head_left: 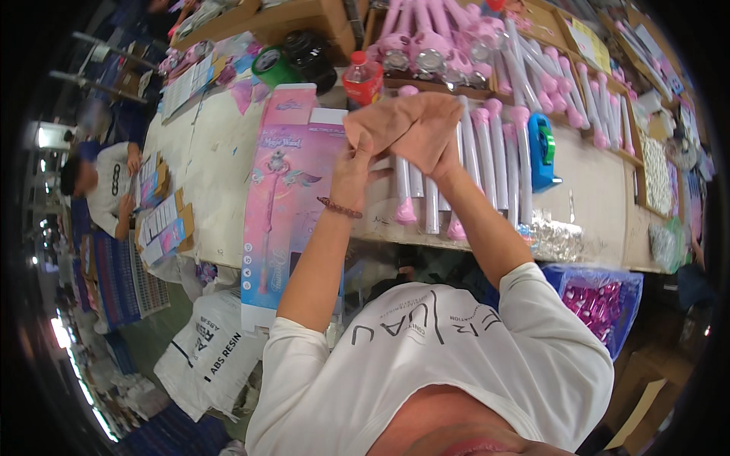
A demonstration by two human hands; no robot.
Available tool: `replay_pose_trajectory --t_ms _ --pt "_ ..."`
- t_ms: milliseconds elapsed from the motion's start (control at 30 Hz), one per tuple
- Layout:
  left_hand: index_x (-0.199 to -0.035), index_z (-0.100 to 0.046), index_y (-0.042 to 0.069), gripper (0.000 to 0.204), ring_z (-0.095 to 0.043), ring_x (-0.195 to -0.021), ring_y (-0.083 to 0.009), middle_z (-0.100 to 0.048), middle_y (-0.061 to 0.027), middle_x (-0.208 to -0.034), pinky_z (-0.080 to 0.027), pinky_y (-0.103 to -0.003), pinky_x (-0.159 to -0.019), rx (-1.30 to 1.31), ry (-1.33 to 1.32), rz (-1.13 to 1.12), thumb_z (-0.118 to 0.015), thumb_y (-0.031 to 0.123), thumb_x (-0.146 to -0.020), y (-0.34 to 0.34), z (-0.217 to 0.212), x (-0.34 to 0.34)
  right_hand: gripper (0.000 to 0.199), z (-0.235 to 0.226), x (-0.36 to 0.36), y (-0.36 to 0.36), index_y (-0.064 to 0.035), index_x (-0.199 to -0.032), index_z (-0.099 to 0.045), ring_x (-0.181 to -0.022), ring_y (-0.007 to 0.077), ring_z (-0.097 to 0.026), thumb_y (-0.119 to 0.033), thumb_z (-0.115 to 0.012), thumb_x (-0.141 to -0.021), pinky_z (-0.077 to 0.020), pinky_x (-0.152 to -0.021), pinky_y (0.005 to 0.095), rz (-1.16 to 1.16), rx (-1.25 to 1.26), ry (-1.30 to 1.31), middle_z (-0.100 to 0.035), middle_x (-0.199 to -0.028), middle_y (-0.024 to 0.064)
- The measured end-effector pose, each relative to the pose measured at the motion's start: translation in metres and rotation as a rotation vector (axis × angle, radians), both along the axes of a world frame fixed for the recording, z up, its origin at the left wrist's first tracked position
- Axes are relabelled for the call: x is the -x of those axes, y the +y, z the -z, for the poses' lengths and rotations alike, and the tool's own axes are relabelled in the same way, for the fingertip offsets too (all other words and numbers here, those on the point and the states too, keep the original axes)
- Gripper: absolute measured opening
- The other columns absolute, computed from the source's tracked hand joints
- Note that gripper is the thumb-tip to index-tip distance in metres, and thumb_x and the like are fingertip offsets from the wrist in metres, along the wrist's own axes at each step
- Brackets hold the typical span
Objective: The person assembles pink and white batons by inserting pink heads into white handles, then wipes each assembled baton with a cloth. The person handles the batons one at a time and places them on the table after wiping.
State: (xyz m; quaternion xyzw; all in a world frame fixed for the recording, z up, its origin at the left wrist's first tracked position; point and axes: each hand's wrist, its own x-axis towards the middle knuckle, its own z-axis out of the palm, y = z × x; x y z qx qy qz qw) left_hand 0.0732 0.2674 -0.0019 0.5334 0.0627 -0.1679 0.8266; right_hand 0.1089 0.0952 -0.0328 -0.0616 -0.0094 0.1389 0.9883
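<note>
A peach-brown cloth [407,128] is stretched between my two hands above the worktable. My left hand [353,169], with a beaded bracelet at its wrist, grips the cloth's left end, thumb on top. At the cloth's lower right edge, my right hand [450,161] is closed on it, its fingers partly hidden by the fabric. Under and beside the cloth lies a row of clear tubes with pink ends [487,156], partly covered by my hands. Left of my left hand lies a flat pink-and-blue toy wand box [285,201].
A red-capped bottle [362,82] stands behind the cloth. Pink toy wand heads [430,45] fill a tray at the back. A blue tape dispenser [541,156] is right of the tubes. A blue crate [627,304] sits below. Another person [110,182] works at the left.
</note>
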Motion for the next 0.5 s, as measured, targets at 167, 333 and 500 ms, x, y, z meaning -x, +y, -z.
replay_pose_trajectory --t_ms 167,333,500 --pt "-0.122 -0.049 0.006 0.05 -0.053 -0.104 -0.0255 -0.054 -0.0119 -0.117 -0.046 -0.04 -0.085 0.062 0.139 0.062 -0.062 0.039 -0.087 -0.027 0.026 0.018 0.084 0.018 0.045 -0.024 -0.005 -0.126 -0.041 -0.112 0.0386 -0.05 -0.075 -0.023 -0.082 -0.0416 -0.096 0.0516 0.081 -0.02 -0.011 -0.051 -0.121 0.0193" --pt "-0.131 -0.041 0.001 0.065 -0.047 -0.117 -0.0289 -0.048 -0.0167 -0.127 -0.042 -0.04 -0.094 -0.285 -0.067 -0.093 -0.069 0.033 -0.082 -0.044 0.03 0.026 0.089 0.019 0.073 -0.073 -0.007 -0.134 -0.037 -0.119 0.0408 -0.046 -0.077 -0.027 -0.079 -0.0379 -0.095 0.0617 -0.021 0.113 0.127 -0.045 -0.132 0.0191" --pt "-0.134 -0.033 -0.008 0.074 -0.046 -0.12 -0.0271 -0.049 -0.0241 -0.126 -0.04 -0.034 -0.097 -0.762 -0.422 0.153 -0.07 0.028 -0.081 -0.066 0.005 0.017 0.086 0.029 0.084 -0.111 -0.0042 -0.132 -0.041 -0.115 0.0322 -0.051 -0.074 -0.032 -0.081 -0.0405 -0.099 0.0444 -0.362 0.138 0.048 -0.05 -0.129 0.0169"
